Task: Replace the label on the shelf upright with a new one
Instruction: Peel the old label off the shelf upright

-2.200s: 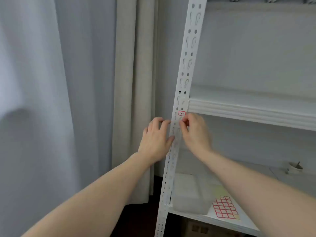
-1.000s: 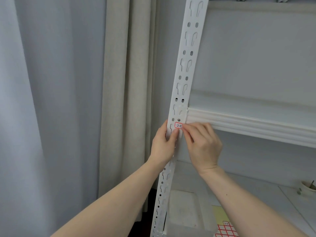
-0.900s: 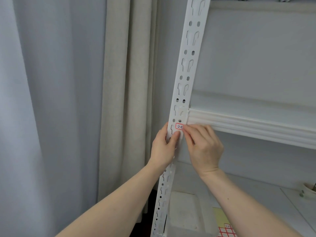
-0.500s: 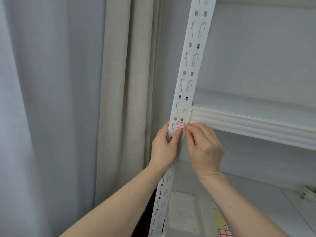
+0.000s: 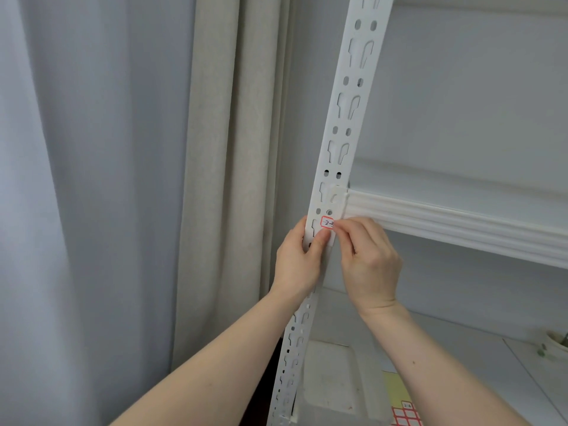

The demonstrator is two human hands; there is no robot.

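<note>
A: Where is the small white label with the red border (image 5: 327,223)?

B: It sits on the front face of the white perforated metal shelf upright (image 5: 341,142), just below the level where the white ribbed shelf beam (image 5: 455,224) meets the upright. Black handwriting is on it; it looks like "2-3", but the right end is hidden.

A: And the hands?

B: The right hand (image 5: 370,262) comes from the right side. Its fingers are curled and the fingertips (image 5: 338,224) touch the right edge of the label. If they pinch it or only press it, I cannot tell. The left hand (image 5: 299,262) grips the upright just under the label: the thumb lies on the front face, its tip just below the label, and the other fingers go around the left edge. The two hands are close together, with the upright between them.

A: What is around?

B: Behind the upright on the left hangs a beige curtain (image 5: 215,179), and further left a pale grey-blue one (image 5: 92,179). On the lower shelf board (image 5: 461,348) lies a translucent plastic box (image 5: 335,382), and beside it a yellow sheet of red-bordered labels (image 5: 404,416). At the far right edge a small white dish (image 5: 558,344) is partly visible.
</note>
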